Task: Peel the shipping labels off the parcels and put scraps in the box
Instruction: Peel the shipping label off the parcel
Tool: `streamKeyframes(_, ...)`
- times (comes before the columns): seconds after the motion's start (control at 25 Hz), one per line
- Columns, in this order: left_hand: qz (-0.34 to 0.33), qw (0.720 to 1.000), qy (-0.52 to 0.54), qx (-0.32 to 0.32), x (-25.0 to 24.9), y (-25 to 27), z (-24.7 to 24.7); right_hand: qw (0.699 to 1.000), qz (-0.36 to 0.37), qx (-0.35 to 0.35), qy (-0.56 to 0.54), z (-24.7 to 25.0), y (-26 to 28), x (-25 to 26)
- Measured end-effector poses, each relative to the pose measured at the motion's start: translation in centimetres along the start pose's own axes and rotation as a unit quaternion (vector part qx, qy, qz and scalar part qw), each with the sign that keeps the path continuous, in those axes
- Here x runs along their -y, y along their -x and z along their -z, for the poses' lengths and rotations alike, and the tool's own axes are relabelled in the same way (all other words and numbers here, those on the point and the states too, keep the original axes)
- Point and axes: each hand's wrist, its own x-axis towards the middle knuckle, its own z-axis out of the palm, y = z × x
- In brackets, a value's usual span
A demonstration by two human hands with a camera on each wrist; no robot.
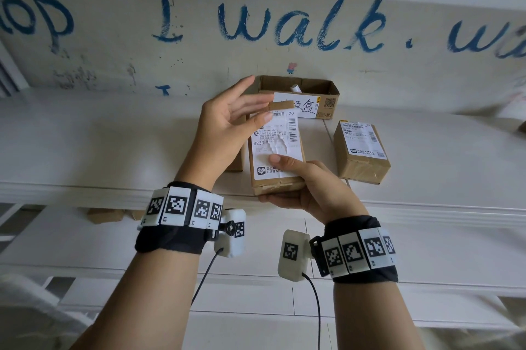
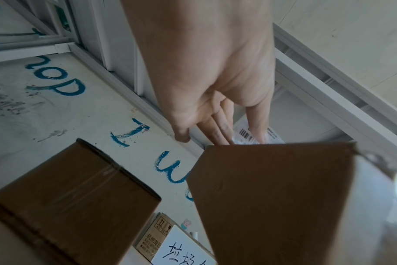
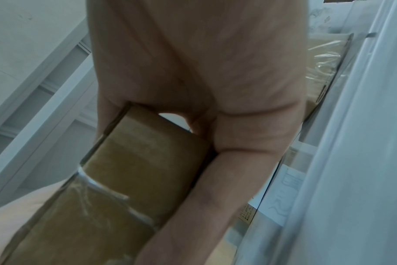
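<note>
My right hand (image 1: 301,178) grips a brown cardboard parcel (image 1: 277,183) from below and holds it above the shelf edge, thumb pressed on its white shipping label (image 1: 280,136). The label is wrinkled and torn through its middle. My left hand (image 1: 242,110) reaches over the parcel's top with straight fingers, the thumb held apart. In the left wrist view one of its fingertips (image 2: 258,132) touches the barcode end of the label above the parcel (image 2: 272,197). A small brown strip (image 1: 281,106) shows at the fingertips; I cannot tell whether it is held. The right wrist view shows the taped parcel (image 3: 143,170) in my grip.
An open cardboard box (image 1: 327,87) with a handwritten white sign stands against the painted wall behind the parcel. A second labelled parcel (image 1: 361,150) sits on the white shelf (image 1: 113,136) to the right. Another brown box (image 2: 75,197) stands left of the held parcel.
</note>
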Motion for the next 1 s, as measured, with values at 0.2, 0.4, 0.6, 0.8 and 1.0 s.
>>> streamKeyframes(0.2, -0.006, 1.0, -0.021, 0.017, 0.6, 0.2, 0.3, 1.0, -0.001, -0.001, -0.012, -0.2, 0.1, 0.2)
streamKeyframes(0.4, -0.016, 0.999, -0.029, 0.012, 1.0, 0.3, 0.5, 1.0, -0.001, -0.001, -0.022, -0.1, 0.3, 0.1)
streamKeyframes(0.6, -0.022, 0.999, -0.026, -0.006, 0.8, 0.1, 0.1, 1.0, 0.013, 0.016, -0.001, 0.2, 0.4, 0.2)
streamKeyframes(0.8, -0.025, 0.999, -0.021, -0.009, -0.1, -0.3, -0.5, 0.999, 0.029, 0.022, -0.018, 0.6, 0.4, 0.3)
streamKeyframes(1.0, 0.003, 1.0, 0.012, -0.019, 0.0, -0.6, -1.1, 0.997, 0.063, 0.044, 0.005, 1.2, 0.4, 0.5)
